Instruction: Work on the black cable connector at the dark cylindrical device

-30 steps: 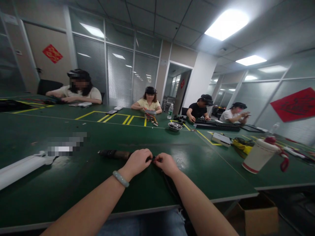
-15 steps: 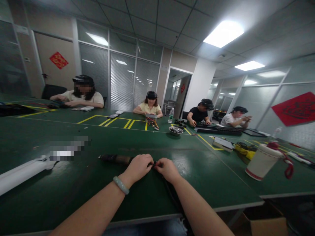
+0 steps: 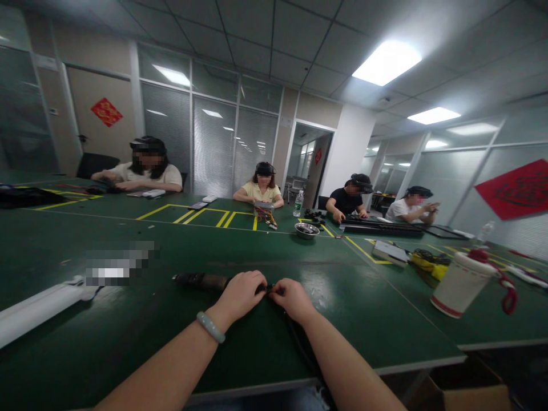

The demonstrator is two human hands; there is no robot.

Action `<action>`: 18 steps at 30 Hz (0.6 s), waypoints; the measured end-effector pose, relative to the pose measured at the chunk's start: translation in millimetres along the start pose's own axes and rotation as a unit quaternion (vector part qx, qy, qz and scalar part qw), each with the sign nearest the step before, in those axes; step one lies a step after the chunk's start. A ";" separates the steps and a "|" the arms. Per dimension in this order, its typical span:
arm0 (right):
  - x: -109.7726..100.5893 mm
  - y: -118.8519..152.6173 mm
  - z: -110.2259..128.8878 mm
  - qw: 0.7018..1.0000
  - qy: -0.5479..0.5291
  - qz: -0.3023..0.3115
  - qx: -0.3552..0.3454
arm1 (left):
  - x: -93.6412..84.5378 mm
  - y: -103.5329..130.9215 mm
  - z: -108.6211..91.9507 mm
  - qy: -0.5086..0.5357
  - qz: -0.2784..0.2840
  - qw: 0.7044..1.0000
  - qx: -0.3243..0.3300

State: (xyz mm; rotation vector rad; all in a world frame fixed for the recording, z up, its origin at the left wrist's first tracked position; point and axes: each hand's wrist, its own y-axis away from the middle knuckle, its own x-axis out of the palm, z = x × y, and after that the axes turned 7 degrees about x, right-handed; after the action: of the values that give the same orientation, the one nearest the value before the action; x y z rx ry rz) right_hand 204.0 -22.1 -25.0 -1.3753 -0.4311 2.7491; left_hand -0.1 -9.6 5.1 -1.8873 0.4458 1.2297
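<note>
A dark, tube-like tool [image 3: 201, 280] lies on the green table, its right part hidden behind my left hand [image 3: 244, 294]. The fingers of my left hand are closed around its right end or the dark piece beside it. My right hand [image 3: 291, 297] pinches a small dark piece [image 3: 269, 289] between the two hands; its details are too small to tell. From under my right hand a black cable [image 3: 295, 337] runs down toward the table's front edge. A pale green bangle is on my left wrist.
On the left lies a white tubular object [image 3: 43, 308]. A metal bowl [image 3: 307, 230] and a bottle [image 3: 298, 204] stand beyond my hands. A cream cup [image 3: 462, 285] is at right, near a grey box [image 3: 390, 253] and yellow cables [image 3: 430, 264]. Several people sit across the table.
The view has shifted slightly. My hands keep nearly the same pose, both still closed at the small dark piece.
</note>
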 end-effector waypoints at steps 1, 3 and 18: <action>-0.1 -0.1 0.0 1.000 0.001 -0.001 -0.001 | 0.2 -0.4 0.1 -0.001 0.000 1.000 0.000; -0.4 -0.4 0.4 1.000 0.002 -0.004 -0.004 | 0.5 -1.3 0.3 -0.001 -0.002 1.000 0.000; -4.0 1.1 4.6 1.000 0.009 0.010 0.004 | 1.9 -0.9 0.9 0.011 0.008 1.000 -0.003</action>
State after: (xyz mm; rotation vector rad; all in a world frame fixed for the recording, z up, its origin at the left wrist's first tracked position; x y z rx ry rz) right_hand 202.9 -24.8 -19.6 -1.4082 -0.4066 2.7482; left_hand 0.9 -8.1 3.7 -1.9067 0.4716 1.2235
